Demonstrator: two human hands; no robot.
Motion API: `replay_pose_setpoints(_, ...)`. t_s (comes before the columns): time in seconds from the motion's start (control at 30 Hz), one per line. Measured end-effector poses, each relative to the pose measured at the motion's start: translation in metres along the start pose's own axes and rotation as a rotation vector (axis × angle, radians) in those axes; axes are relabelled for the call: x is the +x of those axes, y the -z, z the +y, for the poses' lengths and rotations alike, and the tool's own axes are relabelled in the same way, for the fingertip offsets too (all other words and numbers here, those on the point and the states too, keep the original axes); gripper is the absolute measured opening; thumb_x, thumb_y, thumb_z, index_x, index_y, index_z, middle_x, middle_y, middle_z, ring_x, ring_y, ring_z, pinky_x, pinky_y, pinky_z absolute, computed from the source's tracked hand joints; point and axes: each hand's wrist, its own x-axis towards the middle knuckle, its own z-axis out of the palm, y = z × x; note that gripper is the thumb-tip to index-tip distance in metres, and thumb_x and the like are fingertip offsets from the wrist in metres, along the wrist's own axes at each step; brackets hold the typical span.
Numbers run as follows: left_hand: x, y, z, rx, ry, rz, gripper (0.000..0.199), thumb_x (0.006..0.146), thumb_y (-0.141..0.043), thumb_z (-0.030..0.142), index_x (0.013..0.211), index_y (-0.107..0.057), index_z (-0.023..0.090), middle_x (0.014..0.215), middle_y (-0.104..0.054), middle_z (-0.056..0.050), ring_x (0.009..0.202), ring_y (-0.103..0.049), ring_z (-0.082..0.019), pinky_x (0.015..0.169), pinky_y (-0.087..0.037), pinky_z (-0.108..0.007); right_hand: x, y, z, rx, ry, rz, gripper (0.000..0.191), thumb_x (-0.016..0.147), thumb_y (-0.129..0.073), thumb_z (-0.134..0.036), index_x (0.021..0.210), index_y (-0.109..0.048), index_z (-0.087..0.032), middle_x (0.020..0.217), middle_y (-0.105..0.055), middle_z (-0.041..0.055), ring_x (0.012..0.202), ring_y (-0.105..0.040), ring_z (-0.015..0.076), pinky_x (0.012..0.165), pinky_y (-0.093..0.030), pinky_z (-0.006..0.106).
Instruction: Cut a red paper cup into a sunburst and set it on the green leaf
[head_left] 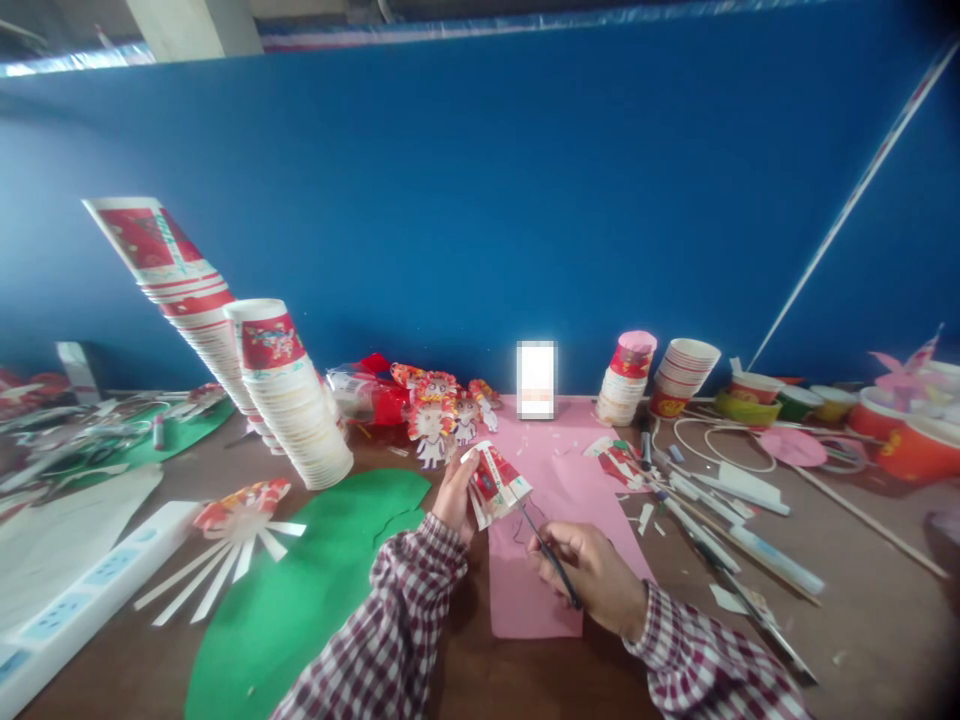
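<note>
Above the left edge of a pink sheet (536, 605) on the tabletop (465, 665), we pinch a red-and-white paper cup (501, 480) in our left hand (455, 492), thumb along its side. Our right hand (592, 570) is curled round the handles of dark scissors (559, 568); their tips reach the cup's lower right, though we cannot tell how wide the blades stand.

Towards the tabletop's rear left corner we see two tall stacks of nested cups (292, 405), both looking tilted. Along the rear edge, right of the pink sheet's centre, stand two shorter stacks (622, 385), one pink on top. By the right edge sit orange tubs (911, 455) with a pink paper shape (907, 368) at their rims; their contents we cannot make out.
</note>
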Motion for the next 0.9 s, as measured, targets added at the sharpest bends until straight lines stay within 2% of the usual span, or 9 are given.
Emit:
replay_pose_setpoints(0.17, -0.003, -0.003, 0.003, -0.033, 0.033, 0.004, 0.026, 0.07, -0.065, 0.033, 0.088, -0.055, 0.017, 0.076, -0.064, -0.002, 0.065, -0.063, -0.015, 0.074, -0.05, -0.035, 0.0, 0.0, -0.001, -0.064, 0.027, 0.008, 0.02, 0.076, -0.057, -0.036, 0.076, -0.055, -0.016, 0.052, -0.037, -0.0067, 0.045, -0.033, 0.0053, 0.039, -0.029, 0.015)
replay_pose_setpoints(0.37, -0.006, -0.01, 0.009, -0.104, 0.148, 0.034, 0.033, 0.076, -0.055, 0.044, 0.09, -0.057, 0.014, 0.076, -0.065, -0.006, 0.069, -0.064, -0.019, 0.076, -0.05, -0.038, 0.0, 0.0, -0.001, -0.095, 0.041, 0.02, 0.021, 0.077, -0.057, -0.037, 0.077, -0.055, -0.016, 0.051, -0.037, -0.0068, 0.043, -0.032, 0.0052, 0.038, -0.027, 0.015)
replay_pose_setpoints(0.6, -0.006, -0.01, 0.01, -0.104, 0.18, 0.049, 0.033, 0.078, -0.052, 0.044, 0.091, -0.058, 0.013, 0.074, -0.066, -0.008, 0.067, -0.064, -0.021, 0.077, -0.05, -0.042, -0.001, -0.001, -0.003, -0.161, 0.053, 0.048, 0.021, 0.076, -0.058, -0.037, 0.073, -0.056, -0.016, 0.051, -0.037, -0.0067, 0.044, -0.031, 0.0049, 0.038, -0.028, 0.014)
replay_pose_setpoints(0.9, -0.004, -0.005, 0.004, -0.087, 0.176, 0.038, 0.035, 0.072, -0.06, 0.043, 0.094, -0.06, 0.016, 0.076, -0.066, -0.006, 0.072, -0.065, -0.02, 0.076, -0.05, -0.036, 0.0, -0.005, 0.0, -0.07, -0.009, 0.046, 0.024, 0.075, -0.058, -0.039, 0.084, -0.057, -0.016, 0.053, -0.043, -0.0058, 0.044, -0.04, 0.0062, 0.039, -0.037, 0.015)
